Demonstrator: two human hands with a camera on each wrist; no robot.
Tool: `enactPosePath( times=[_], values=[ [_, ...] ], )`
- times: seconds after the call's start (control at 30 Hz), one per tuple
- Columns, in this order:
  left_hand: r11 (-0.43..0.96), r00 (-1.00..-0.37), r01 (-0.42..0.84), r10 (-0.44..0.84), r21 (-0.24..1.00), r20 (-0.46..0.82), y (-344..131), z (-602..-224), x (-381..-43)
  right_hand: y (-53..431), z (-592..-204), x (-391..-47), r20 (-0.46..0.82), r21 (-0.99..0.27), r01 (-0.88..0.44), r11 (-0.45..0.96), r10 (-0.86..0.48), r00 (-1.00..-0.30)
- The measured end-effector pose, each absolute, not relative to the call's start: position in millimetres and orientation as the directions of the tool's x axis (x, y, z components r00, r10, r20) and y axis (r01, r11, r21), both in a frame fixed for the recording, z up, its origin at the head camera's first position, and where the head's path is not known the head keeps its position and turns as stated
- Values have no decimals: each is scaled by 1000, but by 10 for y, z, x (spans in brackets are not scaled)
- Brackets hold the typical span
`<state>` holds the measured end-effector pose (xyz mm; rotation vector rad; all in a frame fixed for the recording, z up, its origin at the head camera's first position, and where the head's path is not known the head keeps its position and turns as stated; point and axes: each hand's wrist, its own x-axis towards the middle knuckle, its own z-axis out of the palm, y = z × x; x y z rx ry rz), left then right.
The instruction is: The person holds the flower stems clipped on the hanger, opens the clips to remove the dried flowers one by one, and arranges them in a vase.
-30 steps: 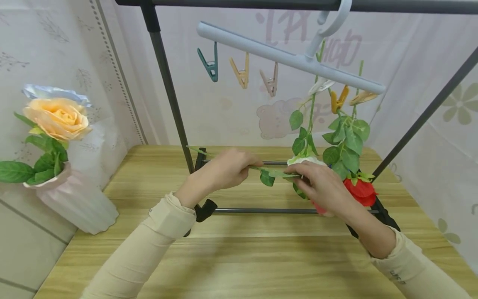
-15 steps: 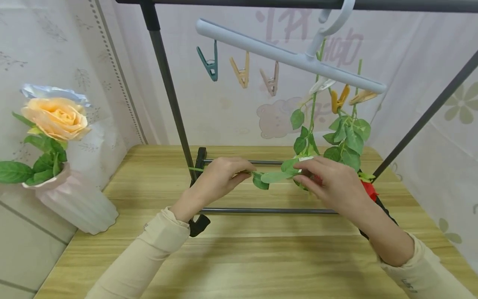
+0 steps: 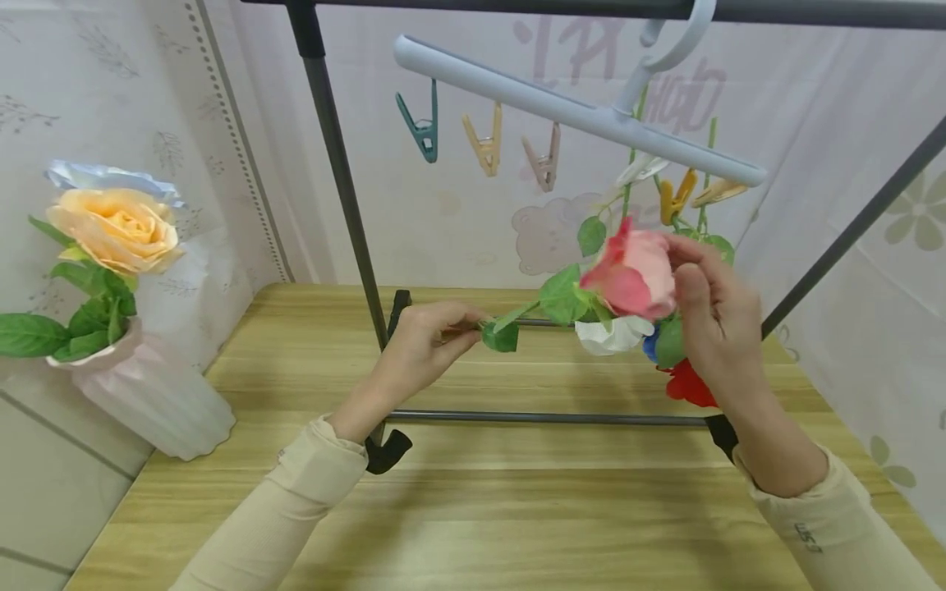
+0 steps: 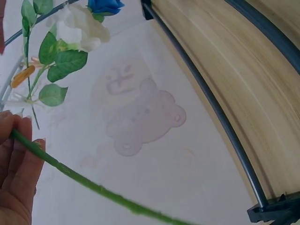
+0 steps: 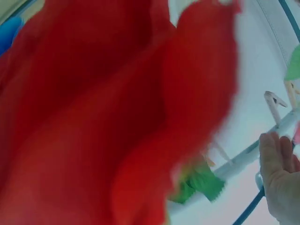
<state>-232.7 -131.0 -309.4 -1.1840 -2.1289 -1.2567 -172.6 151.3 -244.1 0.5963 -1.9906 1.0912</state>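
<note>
Pink rose (image 3: 628, 275) between left hand (image 3: 432, 336), pinching stem (image 4: 96, 187), and right hand (image 3: 723, 328), loosely touching bloom (image 3: 645, 267).

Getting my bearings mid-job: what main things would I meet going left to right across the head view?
Vase, left grip, pinkish clip, pink rose, right grip.

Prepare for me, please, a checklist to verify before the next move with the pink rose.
1. Left hand pinches the stem: ok.
2. Right hand grips the pink rose firmly: cannot tell.
3. Hanger hooked on the bar: ok.
4. Hanger level: not ok, it slopes.
5. Teal clip without a stem: ok.
6. Gap between Right hand and red rose: cannot tell.
</note>
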Motion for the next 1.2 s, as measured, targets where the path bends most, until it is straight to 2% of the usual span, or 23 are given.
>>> enactPosePath(
  times=[0.17, 0.3, 0.43, 0.57, 0.73, 0.9, 1.03, 1.2],
  values=[
    [208, -616, 784, 372, 584, 695, -1349, -3069, -2311, 1514, -2429, -1846, 704, -646, -615, 451, 41, -709],
    [191, -637, 768, 320, 611, 701, -1379, -3038, -2285, 1516, -2447, -1945, 543, -727, -451, 519, 31, -839],
    [177, -648, 760, 287, 626, 705, -1409, -3015, -2248, 1512, -2491, -2054, 416, -737, -346, 581, -15, -909],
    [167, -644, 764, 259, 623, 720, -1446, -2995, -2210, 1511, -2550, -2174, 390, -730, -334, 596, -39, -920],
    [159, -638, 770, 197, 618, 744, -1503, -2960, -2173, 1535, -2626, -2274, 334, -753, -270, 600, -6, -943],
    [156, -674, 737, 93, 658, 733, -1616, -2886, -2126, 1548, -2685, -2335, 299, -755, -213, 620, 37, -953],
    [80, -724, 688, 12, 721, 690, -1784, -2795, -2104, 1537, -2714, -2370, 324, -738, -216, 639, 56, -944],
    [-139, -772, 636, -114, 759, 626, -2120, -2646, -2069, 1525, -2755, -2401, 387, -717, -252, 650, 71, -919]
  ],
)
